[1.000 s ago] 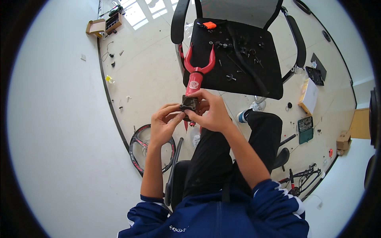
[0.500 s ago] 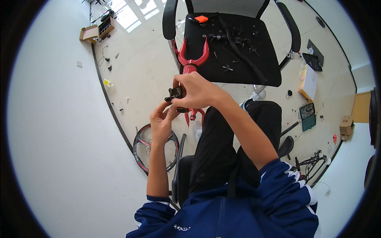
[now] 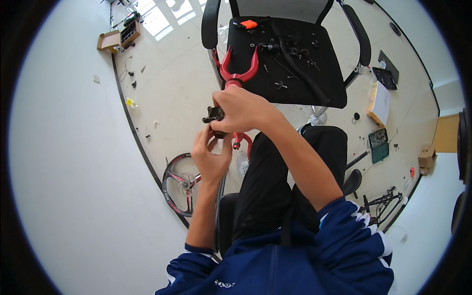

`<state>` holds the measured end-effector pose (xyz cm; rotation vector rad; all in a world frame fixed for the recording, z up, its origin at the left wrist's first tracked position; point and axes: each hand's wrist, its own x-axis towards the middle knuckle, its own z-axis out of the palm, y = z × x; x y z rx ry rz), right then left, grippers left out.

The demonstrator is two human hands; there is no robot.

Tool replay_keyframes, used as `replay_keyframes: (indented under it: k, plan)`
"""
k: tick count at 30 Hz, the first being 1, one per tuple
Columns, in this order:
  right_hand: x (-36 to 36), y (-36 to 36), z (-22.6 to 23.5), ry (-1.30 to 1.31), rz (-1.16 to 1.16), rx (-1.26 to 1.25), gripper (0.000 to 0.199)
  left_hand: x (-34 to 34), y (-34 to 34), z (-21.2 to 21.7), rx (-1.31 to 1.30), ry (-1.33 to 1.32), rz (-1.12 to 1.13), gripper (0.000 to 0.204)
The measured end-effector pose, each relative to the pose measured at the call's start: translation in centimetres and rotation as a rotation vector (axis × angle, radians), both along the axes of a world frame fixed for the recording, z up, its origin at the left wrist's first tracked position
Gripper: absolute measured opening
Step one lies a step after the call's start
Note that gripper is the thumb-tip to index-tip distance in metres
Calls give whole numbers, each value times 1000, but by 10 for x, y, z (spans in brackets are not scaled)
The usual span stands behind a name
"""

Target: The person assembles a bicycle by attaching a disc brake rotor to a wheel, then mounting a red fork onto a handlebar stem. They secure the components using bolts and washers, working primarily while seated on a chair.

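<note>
My right hand (image 3: 241,109) is closed around a black bicycle stem (image 3: 214,115), its notched clamp end sticking out to the left of my fingers. From below, the fingers and thumb of my left hand (image 3: 211,157) curl about the lower end of the same part; the exact contact is partly hidden. A red bicycle fork (image 3: 239,77) runs beneath my right hand, two prongs resting at the chair seat's near left. Below my right hand another curved red piece (image 3: 244,138) with a dark tip shows; my hand covers where it meets the fork.
Bolts, small parts and a black tube (image 3: 300,66) lie on the black office chair (image 3: 334,93), with an orange item (image 3: 249,24) at its back. A spoked wheel (image 3: 169,196) rests on the floor at left. At right are a green case (image 3: 380,153) and bike frame (image 3: 383,201).
My left hand has turned and shifted right, its thumb swinging away from the stem's left side. My right hand keeps its hold, moving slightly left. More of the wheel shows.
</note>
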<state>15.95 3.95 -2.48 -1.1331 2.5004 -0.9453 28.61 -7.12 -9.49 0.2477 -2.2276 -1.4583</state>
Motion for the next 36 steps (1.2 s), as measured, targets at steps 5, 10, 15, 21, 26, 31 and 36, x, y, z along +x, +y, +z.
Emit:
replay_keyframes:
  k: [5,10,15,21,26,31,36]
  plan:
    - [-11,-24,-13,-12,71,122,39,-7,40,-16,270,21,167,28]
    - [7,16,-34,-164,-160,-397,36,-14,9,-23,-269,119,136,42]
    - [41,17,-70,-333,-357,-649,36,-19,2,-8,-338,119,38,49]
    - [21,41,-44,-431,-177,-666,54,-19,0,-19,-179,61,44,45]
    - [-81,122,-96,-243,-564,-428,28,-15,0,-19,-42,-53,21,53]
    - [-165,196,-130,46,-777,-31,25,-4,-4,-16,15,-112,12,59]
    - [-208,201,-148,167,-702,41,42,5,-3,-15,-62,-57,17,60]
